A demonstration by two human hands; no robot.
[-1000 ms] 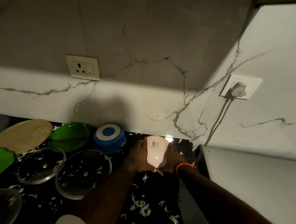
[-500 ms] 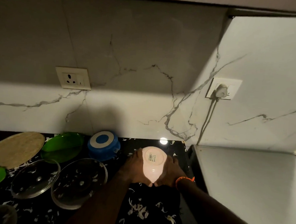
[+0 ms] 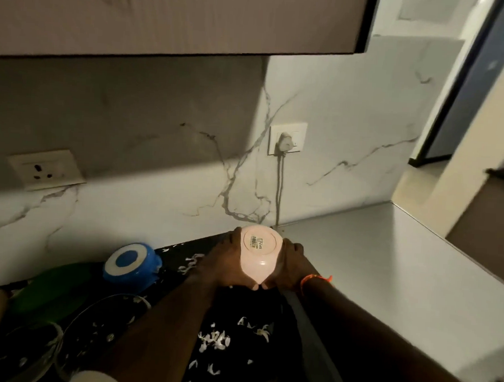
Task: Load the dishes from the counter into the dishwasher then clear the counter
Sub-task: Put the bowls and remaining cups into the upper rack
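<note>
Pink bowl lifted off the counter, bound for the dishwasher

Left hand (image 3: pixel 225 263) and right hand (image 3: pixel 292 267) clasp the upturned pink bowl (image 3: pixel 259 251) from both sides above the black counter (image 3: pixel 236 337); carrying it to the dishwasher (not in view) likely comes next. Its base sticker shows a barcode and seemingly "SP", otherwise illegible.

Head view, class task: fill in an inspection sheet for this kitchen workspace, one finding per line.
Surface: black speckled counter, beside a grey appliance top.
Job's things: pink bowl, base up with a barcode sticker; blue bowl; green plate; glass lids.
Clutter: nothing seen.
Hands: left hand and right hand hold the pink bowl from both sides.
Cables: grey cable hangs from a wall plug.
Surroundings: marble wall, empty socket, overhead cabinet.
</note>
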